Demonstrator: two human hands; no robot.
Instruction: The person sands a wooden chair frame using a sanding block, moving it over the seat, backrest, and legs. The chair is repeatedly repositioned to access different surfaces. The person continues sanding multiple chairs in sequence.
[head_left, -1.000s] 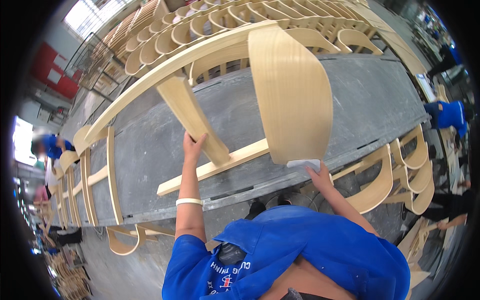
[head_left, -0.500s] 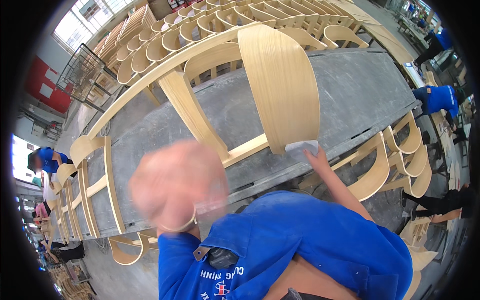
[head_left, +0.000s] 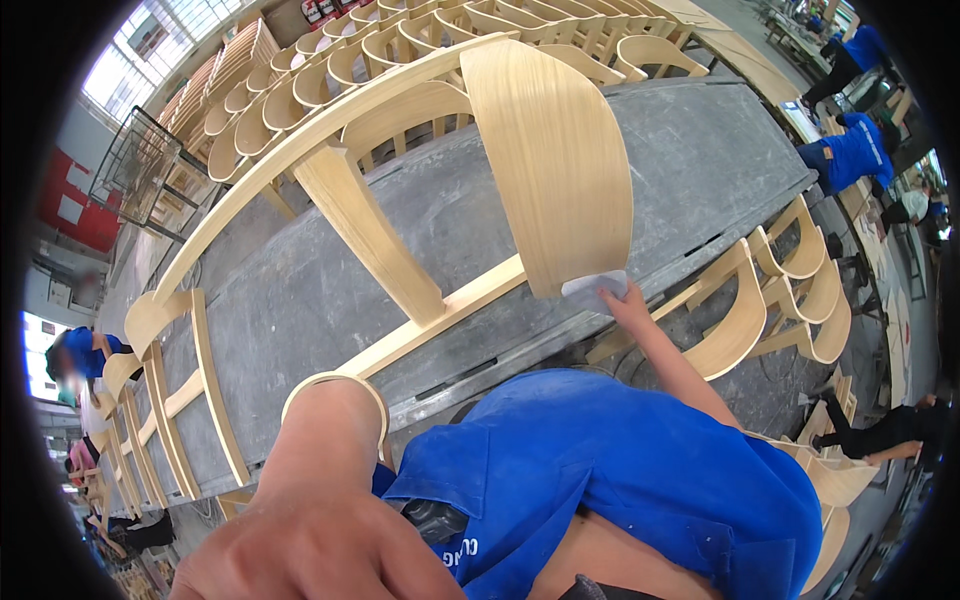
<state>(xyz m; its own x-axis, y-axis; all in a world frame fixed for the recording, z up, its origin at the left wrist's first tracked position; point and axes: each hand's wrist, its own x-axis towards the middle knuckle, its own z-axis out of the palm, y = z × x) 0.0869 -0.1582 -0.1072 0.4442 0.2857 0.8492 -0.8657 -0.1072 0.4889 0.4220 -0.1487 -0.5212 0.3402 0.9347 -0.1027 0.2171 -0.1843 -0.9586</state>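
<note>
A pale wooden chair frame [head_left: 370,230] lies on its side across the grey worktable, its broad curved panel [head_left: 550,160] standing up at the right end. At the lower corner of that panel, my right hand [head_left: 626,302] presses a whitish folded sheet [head_left: 594,290], perhaps sandpaper, against the edge with closed fingers. My left hand [head_left: 310,545] is raised close to the camera at the bottom, its back and knuckles showing. The picture's lower edge cuts off its fingertips, so whether it holds anything is hidden. A pale band [head_left: 335,378] circles the left arm.
The grey worktable [head_left: 700,140] stretches from left to far right. Many chair frames [head_left: 390,45] stand in rows beyond it. More curved frames [head_left: 740,320] sit at the right near side, others [head_left: 170,410] at the left. Co-workers in blue [head_left: 855,155] are on both sides.
My left hand has swung down and nearer the camera, out of its blur. My right hand keeps the sheet at the panel's corner, its fingers slightly shifted. The whole view has shifted a little.
</note>
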